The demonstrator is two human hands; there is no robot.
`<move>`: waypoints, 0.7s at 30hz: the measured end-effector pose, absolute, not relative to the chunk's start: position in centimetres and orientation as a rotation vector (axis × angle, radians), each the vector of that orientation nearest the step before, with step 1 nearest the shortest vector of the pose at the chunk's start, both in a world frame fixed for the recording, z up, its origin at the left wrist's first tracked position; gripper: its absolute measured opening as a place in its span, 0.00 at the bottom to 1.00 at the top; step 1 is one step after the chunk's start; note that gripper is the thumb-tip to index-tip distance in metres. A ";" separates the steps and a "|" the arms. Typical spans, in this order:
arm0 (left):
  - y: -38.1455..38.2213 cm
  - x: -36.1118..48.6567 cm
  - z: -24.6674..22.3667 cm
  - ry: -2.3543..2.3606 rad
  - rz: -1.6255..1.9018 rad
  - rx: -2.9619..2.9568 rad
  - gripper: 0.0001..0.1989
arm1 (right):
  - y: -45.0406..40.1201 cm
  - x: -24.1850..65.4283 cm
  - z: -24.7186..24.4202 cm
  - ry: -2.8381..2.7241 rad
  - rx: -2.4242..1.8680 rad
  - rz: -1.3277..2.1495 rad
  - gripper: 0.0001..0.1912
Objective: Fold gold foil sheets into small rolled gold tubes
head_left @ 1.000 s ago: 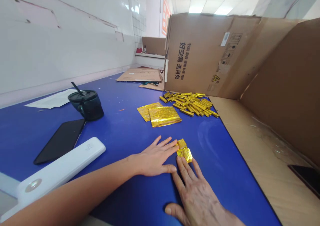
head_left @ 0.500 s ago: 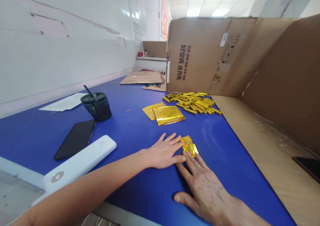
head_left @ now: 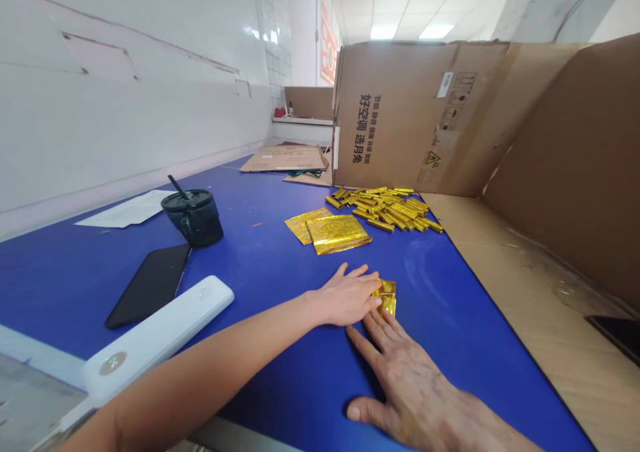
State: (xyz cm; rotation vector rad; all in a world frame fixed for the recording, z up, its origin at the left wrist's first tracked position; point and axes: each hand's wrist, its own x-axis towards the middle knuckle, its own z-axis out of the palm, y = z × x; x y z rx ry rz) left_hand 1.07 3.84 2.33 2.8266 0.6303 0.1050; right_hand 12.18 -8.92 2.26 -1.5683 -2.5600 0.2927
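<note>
A small sheet of gold foil paper with a folded crease lies flat on the blue table under my fingertips. My left hand rests palm down over its left part, fingers stretched out and covering some of it. At the near edge of the foil, my right hand lies flat with its fingertips touching it and its thumb spread wide. Beyond my hands sits a stack of gold foil sheets, with a second flat stack partly beneath it. Farther back is a pile of rolled gold foil tubes.
To the left are a dark lidded cup with a straw, a black phone and a long white device. White paper lies near the wall. A large cardboard box stands at the back right.
My left hand has slid to the right over the foil and now covers more of its left side. The right hand has stayed nearly in place at the near edge.
</note>
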 end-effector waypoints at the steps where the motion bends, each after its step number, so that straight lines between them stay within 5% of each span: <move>1: 3.9 1.2 2.2 0.629 0.122 2.816 0.19 | -9.0 12.2 2.4 -2.560 -1.568 0.300 0.43; 4: 4.1 1.3 1.8 0.644 0.181 2.792 0.18 | -9.0 12.7 3.3 -2.553 -1.540 0.378 0.39; 9: 4.0 1.1 1.1 0.693 0.247 2.827 0.21 | -7.0 15.2 5.7 -2.242 -1.532 0.473 0.16; 16: 2.7 1.7 2.1 1.100 0.387 2.870 0.25 | 0.0 17.9 4.5 -2.127 -1.889 0.282 0.15; 21: 2.3 1.8 2.5 1.029 0.313 2.902 0.15 | 1.4 18.1 3.6 -2.148 -1.877 0.391 0.09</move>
